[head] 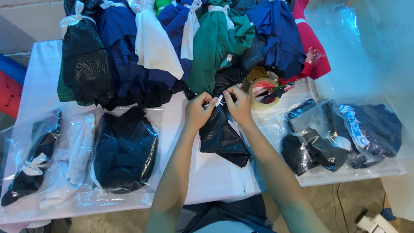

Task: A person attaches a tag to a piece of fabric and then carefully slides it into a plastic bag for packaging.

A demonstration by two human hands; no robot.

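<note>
On the white table, left hand and right hand both pinching a glossy black bundle's white tie.

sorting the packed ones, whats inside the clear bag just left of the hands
The clear bag holds a folded dark navy garment that fills most of it. Anything folded under or inside that garment is covered and cannot be seen.
</note>
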